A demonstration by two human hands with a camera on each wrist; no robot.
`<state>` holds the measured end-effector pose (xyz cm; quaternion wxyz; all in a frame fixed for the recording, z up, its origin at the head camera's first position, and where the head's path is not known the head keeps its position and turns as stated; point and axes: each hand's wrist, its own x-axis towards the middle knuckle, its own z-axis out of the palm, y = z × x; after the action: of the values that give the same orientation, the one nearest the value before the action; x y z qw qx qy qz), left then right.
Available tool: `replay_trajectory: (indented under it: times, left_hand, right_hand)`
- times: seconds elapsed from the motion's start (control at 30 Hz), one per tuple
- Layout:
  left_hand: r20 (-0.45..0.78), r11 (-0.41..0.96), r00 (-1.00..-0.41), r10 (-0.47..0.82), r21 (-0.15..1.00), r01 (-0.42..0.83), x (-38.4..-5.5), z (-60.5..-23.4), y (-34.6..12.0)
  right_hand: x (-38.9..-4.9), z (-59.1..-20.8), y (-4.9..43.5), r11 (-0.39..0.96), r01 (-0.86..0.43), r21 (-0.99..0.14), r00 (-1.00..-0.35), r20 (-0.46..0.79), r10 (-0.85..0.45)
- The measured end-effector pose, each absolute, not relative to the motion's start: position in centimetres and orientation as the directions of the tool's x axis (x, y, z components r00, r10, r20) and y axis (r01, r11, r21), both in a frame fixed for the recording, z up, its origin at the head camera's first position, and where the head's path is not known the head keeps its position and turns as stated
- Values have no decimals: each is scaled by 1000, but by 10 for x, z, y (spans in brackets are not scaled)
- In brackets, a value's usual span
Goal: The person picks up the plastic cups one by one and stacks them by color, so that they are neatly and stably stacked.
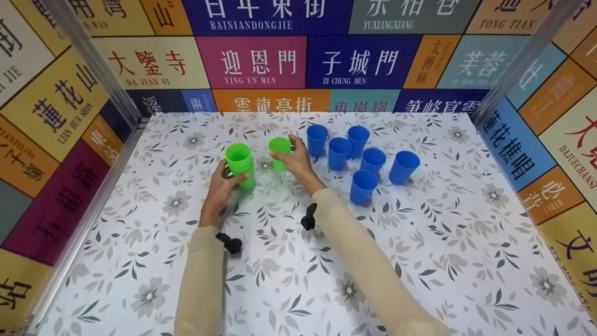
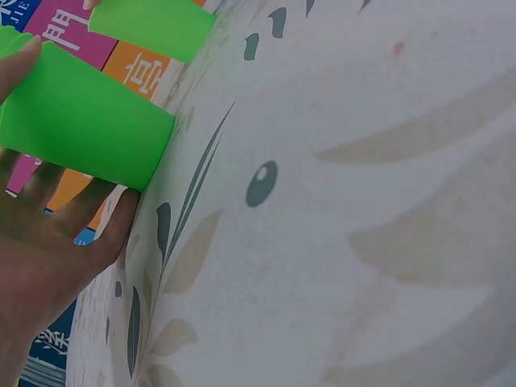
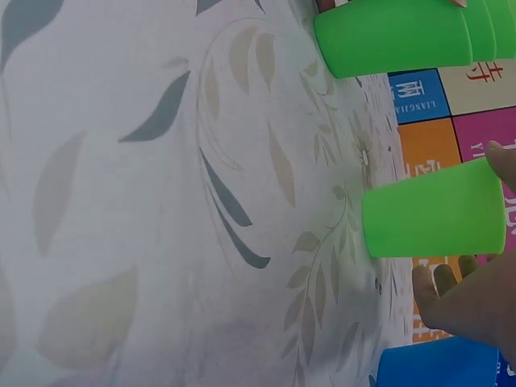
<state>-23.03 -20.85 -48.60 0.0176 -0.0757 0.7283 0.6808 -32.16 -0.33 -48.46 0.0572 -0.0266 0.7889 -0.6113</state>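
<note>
My left hand [image 1: 218, 187] grips a short stack of nested green cups [image 1: 240, 163], thumb on the near side and fingers round the left. In the left wrist view the lowest cup of the stack [image 2: 89, 121] has its base at the tablecloth. To the right of the stack, my right hand [image 1: 301, 162] holds a single green cup [image 1: 278, 163] near its rim between thumb and fingers. That cup [image 3: 435, 211] stands mouth up, base close to the cloth in the right wrist view. A gap separates it from the stack.
Several blue cups [image 1: 339, 154] stand mouth up in a loose group right of my right hand, the nearest blue cup [image 1: 363, 187] beside the forearm. A floral cloth [image 1: 289, 270] covers the table. Walls with coloured name panels [image 1: 252, 63] enclose the back and sides.
</note>
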Motion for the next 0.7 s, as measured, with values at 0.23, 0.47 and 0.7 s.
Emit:
replay_trajectory:
  times: [0.23,0.47,0.7]
  left_hand:
    - [-80,95,-992,-102,991,-90,-241,-512,-212]
    - [-64,94,-991,-116,993,-76,-243,-513,-213]
    - [-83,100,-991,-106,991,-94,-244,-513,-215]
  right_hand:
    - [-318,-482,-4,293,32,-955,-992,-67,-110]
    - [-315,-473,-11,290,5,-957,-994,-36,-101]
    - [-311,-455,-15,279,-32,-960,-991,-6,-135]
